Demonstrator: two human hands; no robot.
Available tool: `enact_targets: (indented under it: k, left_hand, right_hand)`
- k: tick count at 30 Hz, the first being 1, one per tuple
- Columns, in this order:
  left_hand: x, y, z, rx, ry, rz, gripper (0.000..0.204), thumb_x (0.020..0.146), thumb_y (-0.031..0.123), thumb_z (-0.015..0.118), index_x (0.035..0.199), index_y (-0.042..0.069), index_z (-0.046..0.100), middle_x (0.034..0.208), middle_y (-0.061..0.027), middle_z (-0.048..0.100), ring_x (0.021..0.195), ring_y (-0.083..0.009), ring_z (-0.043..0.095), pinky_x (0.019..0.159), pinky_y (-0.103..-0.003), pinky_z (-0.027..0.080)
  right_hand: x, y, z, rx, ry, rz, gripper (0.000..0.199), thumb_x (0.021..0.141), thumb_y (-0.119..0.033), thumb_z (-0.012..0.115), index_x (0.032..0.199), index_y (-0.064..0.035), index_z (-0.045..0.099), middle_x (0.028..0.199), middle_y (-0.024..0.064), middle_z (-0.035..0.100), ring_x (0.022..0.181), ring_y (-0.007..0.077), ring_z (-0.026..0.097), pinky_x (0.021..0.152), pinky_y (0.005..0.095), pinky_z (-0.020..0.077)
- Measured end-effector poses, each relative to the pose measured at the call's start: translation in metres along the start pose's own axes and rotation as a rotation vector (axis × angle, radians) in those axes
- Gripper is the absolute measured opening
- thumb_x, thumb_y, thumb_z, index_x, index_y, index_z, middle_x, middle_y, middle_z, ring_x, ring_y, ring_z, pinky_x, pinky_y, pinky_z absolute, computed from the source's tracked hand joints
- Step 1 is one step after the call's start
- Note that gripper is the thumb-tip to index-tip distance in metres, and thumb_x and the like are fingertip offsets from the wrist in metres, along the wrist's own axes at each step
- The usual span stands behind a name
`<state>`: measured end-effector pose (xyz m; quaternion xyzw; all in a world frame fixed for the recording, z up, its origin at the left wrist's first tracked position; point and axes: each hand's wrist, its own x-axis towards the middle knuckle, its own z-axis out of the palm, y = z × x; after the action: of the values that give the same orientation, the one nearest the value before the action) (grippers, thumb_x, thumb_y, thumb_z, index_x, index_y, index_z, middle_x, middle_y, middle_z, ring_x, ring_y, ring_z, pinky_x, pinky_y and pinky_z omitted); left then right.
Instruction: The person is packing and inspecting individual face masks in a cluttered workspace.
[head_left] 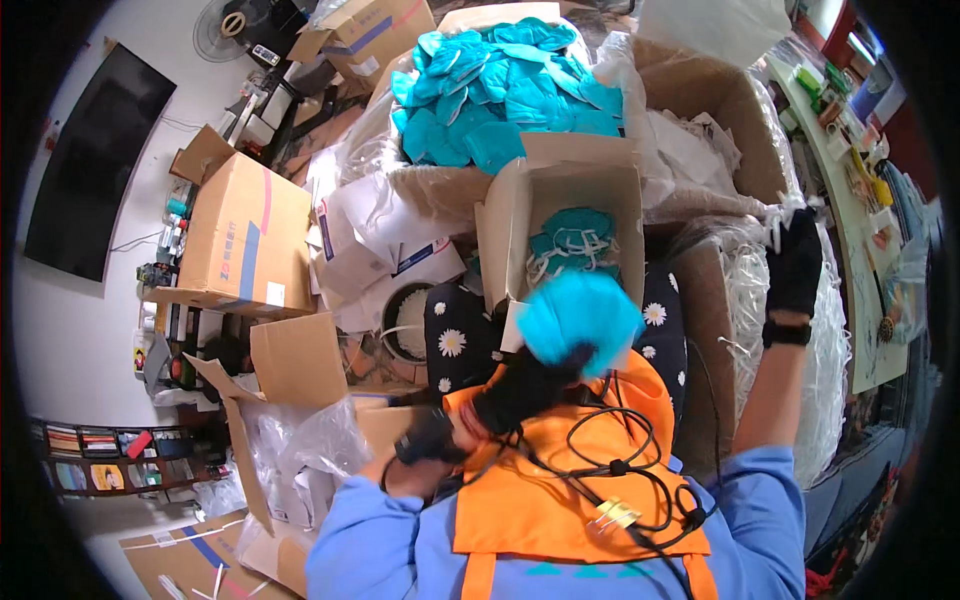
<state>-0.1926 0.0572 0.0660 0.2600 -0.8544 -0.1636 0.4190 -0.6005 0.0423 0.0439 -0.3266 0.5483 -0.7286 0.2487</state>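
Note:
In front of my chest, my left hand (545,385) in a black glove grips a teal padded fabric piece (580,320), blurred by motion. My right hand (797,255), also black-gloved, reaches out to the right, its fingers closed at some white straps (775,222) by the upper edge of a plastic-lined box. That box holds a mass of white straps (815,350). An open carton (510,230) stands between my knees, with several teal pieces with white straps (575,240) inside.
Beyond the carton, a big lined box overflows with teal pieces (490,90). Another box (690,75) holds pale sheets. Cardboard cartons (230,230) crowd the left, near a dark bucket (405,320). A cluttered table (840,190) runs along the right. Black cables (640,450) lie over my orange apron.

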Motion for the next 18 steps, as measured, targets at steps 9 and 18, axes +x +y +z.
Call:
enact_targets:
  k: [9,18]
  left_hand:
    - [0.174,-0.191,-0.012,-0.48,0.091,-0.28,0.026,0.086,0.041,0.059,0.078,0.016,0.06,0.063,-0.0004,0.052,0.051,-0.0106,0.045,0.048,-0.024,0.037]
    - [0.201,-0.204,0.043,-1.765,-0.385,-0.905,0.064,0.088,0.046,0.054,0.128,-0.002,0.042,0.119,-0.0205,0.056,0.113,-0.0309,0.053,0.096,-0.042,0.045]
  right_hand:
    - [-0.138,-0.054,0.118,-0.018,-0.405,0.761,0.022,0.089,-0.019,0.055,0.107,-0.0074,0.06,0.092,-0.0015,0.06,0.077,0.0094,0.056,0.062,0.024,0.0444]
    - [-0.119,-0.047,0.151,0.292,-0.218,0.774,0.032,0.092,-0.027,0.054,0.113,-0.004,0.058,0.096,0.0015,0.063,0.087,0.0122,0.061,0.075,0.0249,0.0482]
